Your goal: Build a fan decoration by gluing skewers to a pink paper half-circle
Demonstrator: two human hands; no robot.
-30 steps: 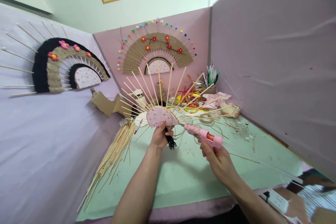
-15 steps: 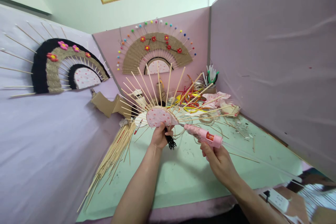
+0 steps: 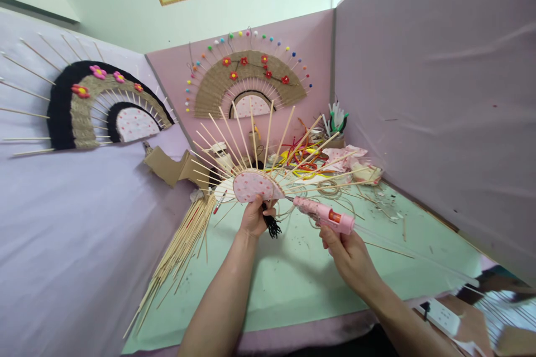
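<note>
My left hand (image 3: 254, 218) is closed on the lower edge of a half-round fan base (image 3: 252, 186) covered in pink dotted cloth, with thin wooden sticks spreading out from its curved rim. A black tassel (image 3: 272, 225) hangs beside my left fingers. In my right hand (image 3: 343, 248) is a pink glue gun (image 3: 324, 215), gripped by its handle. Its nozzle points left, close to the right corner of the fan base; whether it touches cannot be made out. A long clear glue stick trails from its back end.
A bundle of loose sticks (image 3: 180, 251) lies at the left of the green table (image 3: 293, 295). Colourful pipe cleaners (image 3: 307, 153), cloth scraps and cord are at the back. Two decorated fans hang on the partitions. A power strip (image 3: 439, 315) is at the lower right.
The camera view has shifted very slightly. Both hands, the fan base and the glue gun hold nearly the same positions.
</note>
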